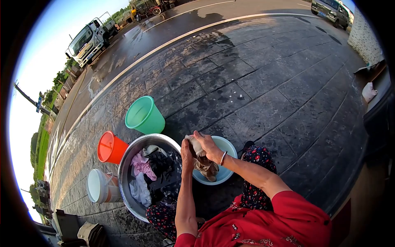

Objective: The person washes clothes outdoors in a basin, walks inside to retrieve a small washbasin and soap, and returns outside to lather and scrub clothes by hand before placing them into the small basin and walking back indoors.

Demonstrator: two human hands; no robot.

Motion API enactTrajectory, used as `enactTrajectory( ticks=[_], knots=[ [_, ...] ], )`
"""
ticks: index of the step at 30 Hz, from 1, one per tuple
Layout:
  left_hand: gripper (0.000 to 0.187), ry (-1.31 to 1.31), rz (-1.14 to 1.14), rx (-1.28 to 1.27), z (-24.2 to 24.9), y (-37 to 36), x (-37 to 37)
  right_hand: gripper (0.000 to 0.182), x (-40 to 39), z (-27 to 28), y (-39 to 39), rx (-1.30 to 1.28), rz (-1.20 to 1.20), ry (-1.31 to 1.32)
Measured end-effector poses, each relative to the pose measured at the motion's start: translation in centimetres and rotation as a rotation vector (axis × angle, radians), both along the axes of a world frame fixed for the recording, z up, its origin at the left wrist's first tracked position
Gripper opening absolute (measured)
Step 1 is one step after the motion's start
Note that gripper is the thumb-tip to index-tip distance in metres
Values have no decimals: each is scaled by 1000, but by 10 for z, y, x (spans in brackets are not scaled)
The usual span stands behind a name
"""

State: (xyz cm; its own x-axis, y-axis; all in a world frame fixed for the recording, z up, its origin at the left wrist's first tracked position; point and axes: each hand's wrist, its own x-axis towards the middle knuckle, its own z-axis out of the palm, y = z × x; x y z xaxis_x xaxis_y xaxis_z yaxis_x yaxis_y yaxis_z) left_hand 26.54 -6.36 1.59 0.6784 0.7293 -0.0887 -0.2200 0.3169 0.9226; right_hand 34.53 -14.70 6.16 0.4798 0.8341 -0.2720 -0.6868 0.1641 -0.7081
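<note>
Both my hands grip a beige and brown cloth (205,166), bunched at the top and hanging over a light blue basin (231,151). My left hand (187,156) is closed on its left side, above the gap between the two basins. From the right, my right hand (209,148) is wrapped round the upper part, a bracelet at its wrist. The cloth's lower end overlaps the inside of the blue basin. Left of my hands stands a large metal basin (124,164) holding a pink cloth (142,166), a white cloth (140,189) and black cloth (162,165) in dark water.
A green bucket (154,119), an orange bucket (117,149) and a white bucket (96,187) stand around the metal basin. Dark paving (267,90) with wet patches stretches to the road. A truck (87,44) and a van (332,12) are farther off.
</note>
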Motion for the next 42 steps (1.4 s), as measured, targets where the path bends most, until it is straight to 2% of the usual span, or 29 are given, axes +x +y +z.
enactTrajectory(
  ticks=[3, 5, 7, 8, 9, 11, 14, 15, 17, 18, 19, 21, 22, 23, 25, 26, 27, 28, 29, 30, 31, 32, 33, 34, 35, 37, 39, 41, 42],
  knots=[
    [39, 79, -221, 154, 1, -17, -24, 45, 13, -4, 6, 13, -109, -62],
    [35, 68, -190, 97, 2, -17, -32, 44, 12, -1, 4, 13, -123, -12],
    [31, 204, -191, 212, -2, -8, -43, 40, 15, 3, 3, -2, -130, 58],
    [26, 221, -191, 152, -12, -5, -49, 41, 15, 9, 2, -14, -138, 51],
    [26, 251, -214, 202, -31, 0, -55, 41, 14, 13, 0, -14, -135, 52],
    [18, 200, -136, 45, -50, -5, -62, 43, 15, 22, -3, -13, -113, 67],
    [13, -305, 178, -466, -55, -2, -55, 45, 5, 25, -4, 1, -38, 105],
    [17, -342, 354, -582, -54, 6, -46, 45, 1, 11, 0, 12, 27, 147],
    [21, -422, 270, -663, -41, 22, -34, 44, -12, -8, 4, -102, 129, 143],
    [26, -395, 236, -621, -35, 25, -31, 43, -18, -13, 5, -127, 136, 147],
    [27, -468, 295, -616, -27, 22, -20, 42, -20, -10, 6, -151, 144, 153],
    [30, -375, 258, -657, -15, 18, -11, 41, -15, -5, 6, -65, 108, 155],
    [31, -275, 300, -591, -15, 15, -5, 40, -6, -2, 6, -55, 83, 113],
    [31, -273, 145, -622, 16, 2, -5, 40, 1, 1, 6, -50, 59, 74],
    [35, -212, 306, -528, 41, -14, -1, 38, 7, 10, 4, -21, -52, -29],
    [36, -151, 254, -372, 43, -16, 3, 38, 10, 11, 3, -10, -99, -28],
    [35, 25, 224, -57, 47, -21, 2, 39, 11, 11, 2, 1, -142, -29],
    [36, 132, 166, 141, 64, -42, 9, 37, 16, -13, 12, 76, -154, 64],
    [37, 240, 106, 343, 78, -63, 17, 34, 18, -15, 8, 14, -166, 75],
    [38, 447, 89, 896, 60, -64, 17, 35, 34, -67, 17, 232, 10, 232],
    [36, 430, 130, 939, 62, -66, 22, 35, 40, -68, 17, 447, 185, 387],
    [35, 461, 164, 905, 62, -61, 25, 35, 32, -71, 13, 442, 185, 387],
    [35, 486, 202, 873, 61, -51, 31, 33, 22, -74, 14, 304, -9, 115],
    [37, 542, 246, 897, 61, -40, 35, 30, 9, -50, 15, 171, -203, -153],
    [36, 601, 271, 917, 60, -24, 33, 30, -3, -39, 16, 172, -200, -149],
    [38, 606, 236, 697, 60, 0, 29, 27, -16, -27, 14, -294, -120, -155],
    [40, 533, 147, 617, 56, -10, 26, 31, -8, -24, 15, -295, -120, -106],
    [39, 514, 95, 650, 62, -44, 19, 35, 11, -2, 4, -151, -176, 166],
    [37, 570, 63, 631, 53, -59, 20, 36, 26, -17, 10, -175, -206, 117]
  ],
)
